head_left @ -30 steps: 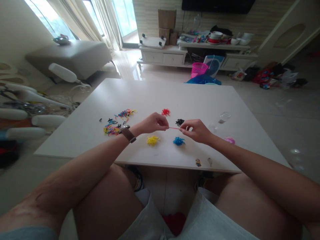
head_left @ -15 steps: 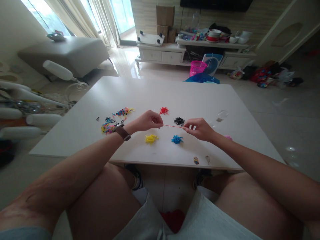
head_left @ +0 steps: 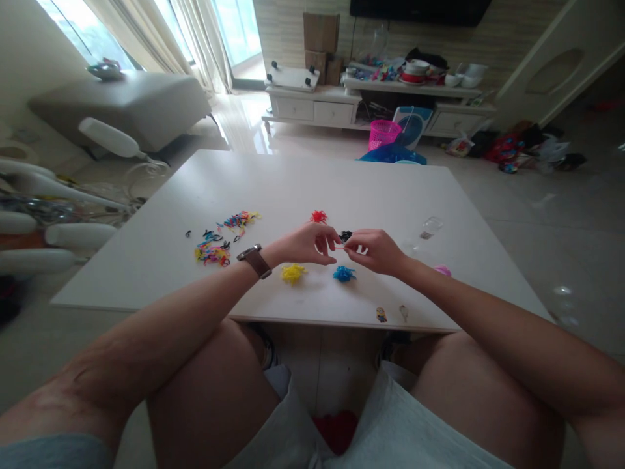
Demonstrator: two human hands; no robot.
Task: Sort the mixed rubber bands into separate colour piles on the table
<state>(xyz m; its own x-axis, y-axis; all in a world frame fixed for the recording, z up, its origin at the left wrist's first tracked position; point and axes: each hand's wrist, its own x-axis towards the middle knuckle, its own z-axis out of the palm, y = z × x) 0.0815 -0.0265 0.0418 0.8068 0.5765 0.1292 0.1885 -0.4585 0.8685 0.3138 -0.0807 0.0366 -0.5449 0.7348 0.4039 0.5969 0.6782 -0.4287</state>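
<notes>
Multicoloured rubbery bands [head_left: 212, 253] in two mixed heaps, left of the small blue pile [head_left: 344, 273], look unsorted, while a yellow pile [head_left: 293, 273], a red pile [head_left: 319, 216] and a black pile [head_left: 346, 236] around the blue pile seem separated. Just beyond the blue pile, the right hand [head_left: 378, 251] pinches a thin red band [head_left: 340, 247]; whether the left hand [head_left: 315, 243], loosely curled, grips too is unclear, and the black pile is partly covered.

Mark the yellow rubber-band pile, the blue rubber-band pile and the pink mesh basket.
Yellow rubber-band pile [head_left: 293, 273], head view: heap's middle.
Blue rubber-band pile [head_left: 344, 273], head view: heap's middle.
Pink mesh basket [head_left: 382, 135], head view: front wall.
</notes>
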